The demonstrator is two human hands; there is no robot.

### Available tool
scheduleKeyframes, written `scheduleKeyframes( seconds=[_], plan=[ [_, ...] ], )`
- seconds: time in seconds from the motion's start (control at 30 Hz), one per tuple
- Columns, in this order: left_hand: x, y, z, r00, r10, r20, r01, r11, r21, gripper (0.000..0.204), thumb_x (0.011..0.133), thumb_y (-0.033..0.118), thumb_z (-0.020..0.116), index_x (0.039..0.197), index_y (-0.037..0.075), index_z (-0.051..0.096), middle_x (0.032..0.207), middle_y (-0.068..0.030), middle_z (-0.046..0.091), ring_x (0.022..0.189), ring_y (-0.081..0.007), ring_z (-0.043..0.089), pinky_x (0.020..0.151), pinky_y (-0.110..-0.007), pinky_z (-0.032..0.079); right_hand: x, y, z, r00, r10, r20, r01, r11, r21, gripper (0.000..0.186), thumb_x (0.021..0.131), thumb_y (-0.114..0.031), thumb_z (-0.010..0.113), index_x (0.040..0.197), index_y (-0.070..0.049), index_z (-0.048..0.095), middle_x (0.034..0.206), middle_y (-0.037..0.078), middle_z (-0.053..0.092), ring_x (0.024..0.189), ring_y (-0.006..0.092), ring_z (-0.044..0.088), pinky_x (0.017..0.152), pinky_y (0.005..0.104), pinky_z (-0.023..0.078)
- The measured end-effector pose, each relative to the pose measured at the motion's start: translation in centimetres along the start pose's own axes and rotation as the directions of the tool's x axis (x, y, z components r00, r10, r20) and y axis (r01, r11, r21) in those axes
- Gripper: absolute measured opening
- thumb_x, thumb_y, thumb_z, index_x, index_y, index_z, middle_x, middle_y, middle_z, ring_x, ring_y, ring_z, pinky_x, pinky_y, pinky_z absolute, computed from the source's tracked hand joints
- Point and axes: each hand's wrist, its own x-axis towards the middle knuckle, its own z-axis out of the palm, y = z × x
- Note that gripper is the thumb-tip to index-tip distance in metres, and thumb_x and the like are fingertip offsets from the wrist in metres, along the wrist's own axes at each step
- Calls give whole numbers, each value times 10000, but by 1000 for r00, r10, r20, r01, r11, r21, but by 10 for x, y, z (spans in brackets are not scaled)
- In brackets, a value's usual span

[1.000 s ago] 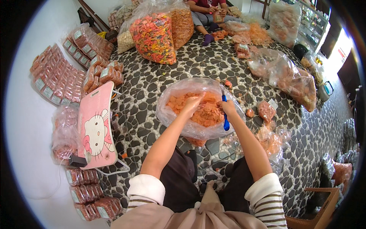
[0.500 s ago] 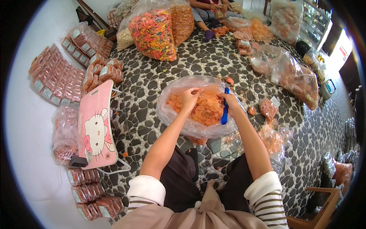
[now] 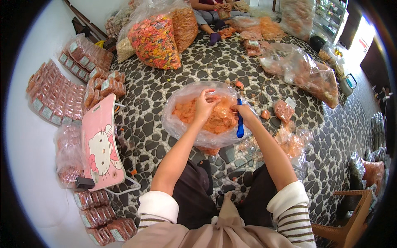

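Since the earlier frame the left hand (image 3: 203, 108) has lifted from the heap, fingers now pinched narrow on a small clear packet. The big clear bag (image 3: 178, 124) of orange snacks (image 3: 215, 120) lies open on the pebble-patterned floor (image 3: 149, 124) before the knees, within easy reach. The right hand (image 3: 245, 112) is closed round a blue scoop (image 3: 240, 124), blade down at the bag's rim. Filled packets (image 3: 53, 97) lie in rows to the left, beside a pink cartoon-cat board (image 3: 101, 149).

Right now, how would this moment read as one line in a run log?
left hand: in bag of orange snacks | right hand: holds blue scoop at bag | pebble floor
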Motion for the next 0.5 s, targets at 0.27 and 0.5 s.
scheduleKeyframes(
  seconds=[0.27, 0.5],
  plan=[
    [-2, -9, 1, 999, 19, -33, -9, 961, 275, 330, 695, 80, 687, 981, 43, 528, 744, -52, 602, 716, -120, 574, 642, -238, 459, 14, 9, 5, 968, -22, -248, -8, 993, -117, 92, 739, -103, 545, 736, -11, 553, 640, 62, 551, 475, 107, 461, 385, 228, 320],
    [4, -2, -8, 989, 128, -77, -119, 986, 115, 274, 726, 71, 659, 964, 36, 527, 797, -58, 592, 730, -117, 572, 671, -231, 451, 20, 7, 8, 907, -390, -158, 170, 684, -710, 111, 753, -100, 549, 751, 11, 554, 634, 62, 548, 481, 114, 471, 386, 247, 341]
  ],
)
